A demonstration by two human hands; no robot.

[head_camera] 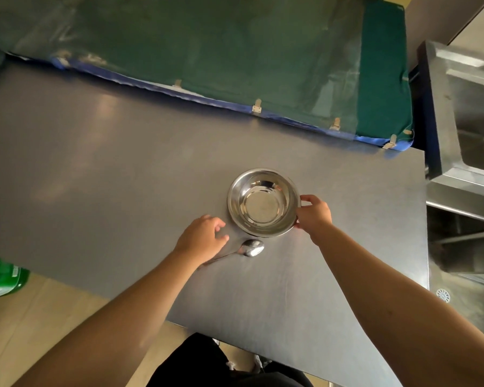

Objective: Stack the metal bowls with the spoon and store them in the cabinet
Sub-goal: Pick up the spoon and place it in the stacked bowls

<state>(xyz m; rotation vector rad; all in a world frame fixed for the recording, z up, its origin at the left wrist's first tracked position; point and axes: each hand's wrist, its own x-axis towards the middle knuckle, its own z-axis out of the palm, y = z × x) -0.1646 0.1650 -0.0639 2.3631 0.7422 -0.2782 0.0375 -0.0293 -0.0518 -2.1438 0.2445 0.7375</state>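
Observation:
A shiny metal bowl (263,202) sits upright on the grey table (109,169); a second rim shows under it, so it looks like a stack of two. My right hand (315,213) grips the bowl's right rim with fingers and thumb. A metal spoon (250,248) lies on the table just in front of the bowl, its handle running left under my left hand (203,238). That hand hovers over the handle, fingers curled and apart, holding nothing that I can see.
A green padded bench (235,51) with a blue edge runs along the table's far side. A steel sink unit (470,113) stands to the right. A green bottle (3,275) is on the floor at the left. The cabinet is not in view.

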